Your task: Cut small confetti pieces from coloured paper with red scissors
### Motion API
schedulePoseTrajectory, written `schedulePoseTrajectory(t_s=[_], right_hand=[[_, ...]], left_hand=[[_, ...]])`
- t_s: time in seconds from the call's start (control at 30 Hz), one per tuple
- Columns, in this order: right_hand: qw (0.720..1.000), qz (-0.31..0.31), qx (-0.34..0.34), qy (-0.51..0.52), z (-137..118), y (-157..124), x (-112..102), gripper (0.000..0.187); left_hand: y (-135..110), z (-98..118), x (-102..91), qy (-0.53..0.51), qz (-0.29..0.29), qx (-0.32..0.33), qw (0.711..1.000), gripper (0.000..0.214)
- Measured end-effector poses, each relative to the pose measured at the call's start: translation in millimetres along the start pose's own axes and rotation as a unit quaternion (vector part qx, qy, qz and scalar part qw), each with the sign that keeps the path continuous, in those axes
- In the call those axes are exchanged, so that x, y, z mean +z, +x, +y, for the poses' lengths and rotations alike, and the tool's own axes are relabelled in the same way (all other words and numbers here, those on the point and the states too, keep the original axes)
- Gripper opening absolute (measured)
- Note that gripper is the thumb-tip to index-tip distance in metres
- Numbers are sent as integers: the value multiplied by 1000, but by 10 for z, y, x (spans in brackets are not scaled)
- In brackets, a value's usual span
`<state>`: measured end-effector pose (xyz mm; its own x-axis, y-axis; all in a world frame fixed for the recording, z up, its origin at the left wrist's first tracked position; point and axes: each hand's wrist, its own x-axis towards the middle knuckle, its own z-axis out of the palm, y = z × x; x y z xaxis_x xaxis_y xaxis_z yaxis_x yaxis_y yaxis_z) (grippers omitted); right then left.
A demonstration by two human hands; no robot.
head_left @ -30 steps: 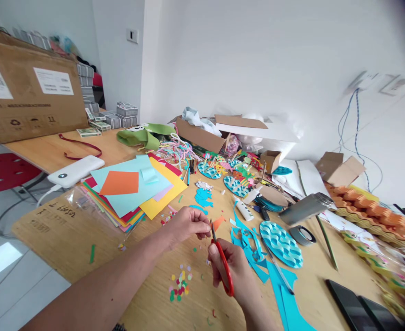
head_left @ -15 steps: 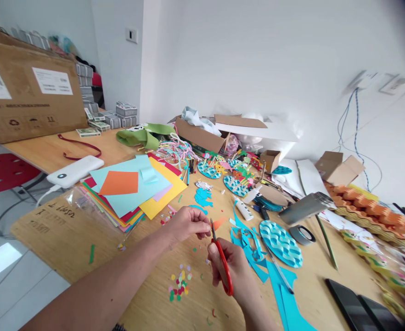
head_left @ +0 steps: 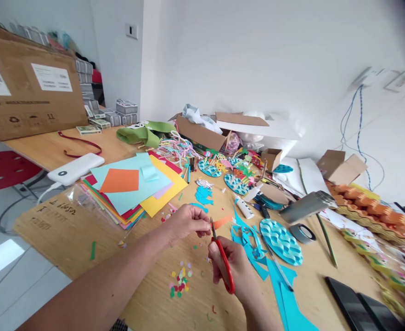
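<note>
My right hand [head_left: 230, 264] is wrapped round the red handles of a pair of scissors [head_left: 227, 271], whose blades point up and away from me. The blade tips meet a small piece of orange paper [head_left: 223, 221], pinched between the thumb and fingers of my left hand [head_left: 193, 221]. Part of that paper sticks out to the right of the blades; the rest is hidden by my fingers. Below the hands, several coloured paper dots [head_left: 181, 280] lie on the wooden table [head_left: 147, 294]. Blue paper offcuts [head_left: 249, 243] lie just right of the scissors.
Coloured paper sheets [head_left: 123, 179] are stacked at the left beside a white power bank [head_left: 75, 170]. To the right are a wavy blue oval [head_left: 281, 241], a glue bottle [head_left: 244, 208], a tape roll [head_left: 302, 233], a metal flask [head_left: 307, 206] and dark phones [head_left: 357, 303]. Boxes [head_left: 202, 133] line the wall.
The orange paper now sticks out slightly farther to the right of the blades. My hands and the scissors stay in nearly the same place, and the view has shifted slightly.
</note>
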<state>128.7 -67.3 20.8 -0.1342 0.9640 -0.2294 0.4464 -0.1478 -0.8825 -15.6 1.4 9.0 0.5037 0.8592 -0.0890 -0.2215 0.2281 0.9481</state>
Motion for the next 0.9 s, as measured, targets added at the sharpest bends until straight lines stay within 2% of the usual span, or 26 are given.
schedulePoseTrajectory(t_s=[0.57,0.9], right_hand=[[1000,17,14,2,18,31,8,45],[1000,18,11,1,55,42,7,40]], left_hand=[[18,-41,-4,-11,-4,4,1000,12],[14,-37,-3,-12,-1,20,1000,11]])
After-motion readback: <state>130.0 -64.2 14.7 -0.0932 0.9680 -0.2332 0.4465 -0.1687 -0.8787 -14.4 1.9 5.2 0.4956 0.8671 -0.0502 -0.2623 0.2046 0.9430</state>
